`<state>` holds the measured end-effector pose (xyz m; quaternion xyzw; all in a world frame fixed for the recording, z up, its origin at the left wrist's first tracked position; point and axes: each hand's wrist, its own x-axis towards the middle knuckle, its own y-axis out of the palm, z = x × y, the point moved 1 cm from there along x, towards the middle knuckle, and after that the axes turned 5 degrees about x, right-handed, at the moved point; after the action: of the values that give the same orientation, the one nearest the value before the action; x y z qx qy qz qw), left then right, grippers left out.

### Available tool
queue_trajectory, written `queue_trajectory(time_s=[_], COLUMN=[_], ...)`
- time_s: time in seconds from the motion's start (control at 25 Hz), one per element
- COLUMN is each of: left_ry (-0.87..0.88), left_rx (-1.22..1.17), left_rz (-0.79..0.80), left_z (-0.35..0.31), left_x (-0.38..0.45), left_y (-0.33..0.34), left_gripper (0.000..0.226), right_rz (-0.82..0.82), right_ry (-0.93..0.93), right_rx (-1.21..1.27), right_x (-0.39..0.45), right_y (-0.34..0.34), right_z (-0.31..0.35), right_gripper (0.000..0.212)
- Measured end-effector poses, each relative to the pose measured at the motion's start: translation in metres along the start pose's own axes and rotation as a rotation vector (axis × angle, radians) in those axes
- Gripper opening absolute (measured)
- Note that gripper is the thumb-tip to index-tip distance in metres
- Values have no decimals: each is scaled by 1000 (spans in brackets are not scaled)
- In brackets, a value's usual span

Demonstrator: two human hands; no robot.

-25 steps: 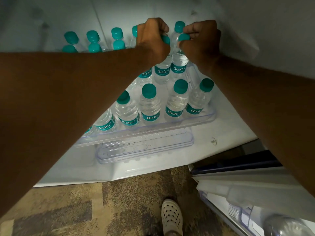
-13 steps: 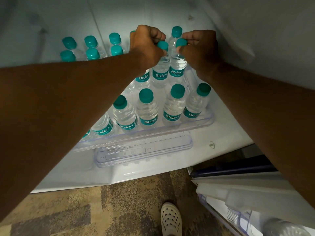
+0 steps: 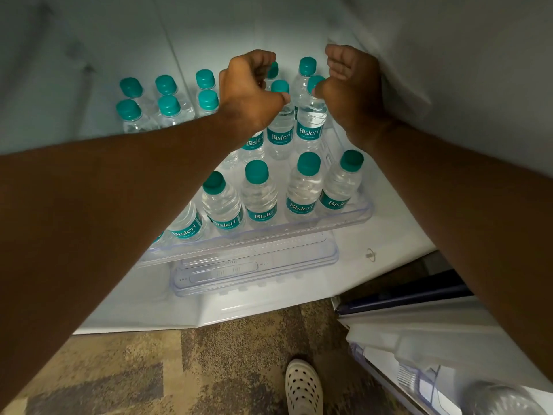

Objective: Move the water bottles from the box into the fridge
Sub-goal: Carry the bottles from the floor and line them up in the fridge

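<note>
Your left hand (image 3: 251, 91) hung loosely curled above the bottles (image 3: 279, 121) on the fridge shelf (image 3: 353, 217), its grip holding nothing. Your right hand (image 3: 350, 88) was likewise empty, its thumb just touching one cap (image 3: 314, 82). The bottles stood upright directly below both hands, caps up; the box was out of view.

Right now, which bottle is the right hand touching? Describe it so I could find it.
Start at the clear fridge shelf. Behind its front row stand two bottles side by side. It is the right-hand water bottle, whose teal cap meets the right hand.
</note>
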<state>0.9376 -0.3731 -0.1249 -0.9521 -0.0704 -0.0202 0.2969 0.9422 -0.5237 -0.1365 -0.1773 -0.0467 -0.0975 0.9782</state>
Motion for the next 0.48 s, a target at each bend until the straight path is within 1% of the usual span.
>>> queue_trajectory(time_s=[0.08, 0.2, 0.32, 0.4, 0.48], left_ry=[85, 221, 265, 285, 303], left_rx=[136, 419, 613, 692, 753], left_rz=[-11, -1, -10, -23, -18], left_z=[-4, -7, -6, -2, 3], left_x=[-12, -32, -51, -66, -85], left_y=[-7, -20, -38, -50, -60], left_gripper=[61, 66, 74, 78, 80], right_rz=[-38, -48, -40, -32, -14], right_ry=[-73, -185, -281, -323, -367], right_rx=[-97, -265, -310, -340, -421], right_x=[-8, -27, -48, -65, -84], right_y=[-1, -1, -2, -4, -5], right_z=[5, 15, 22, 28, 34], right_gripper=[58, 60, 67, 72, 76])
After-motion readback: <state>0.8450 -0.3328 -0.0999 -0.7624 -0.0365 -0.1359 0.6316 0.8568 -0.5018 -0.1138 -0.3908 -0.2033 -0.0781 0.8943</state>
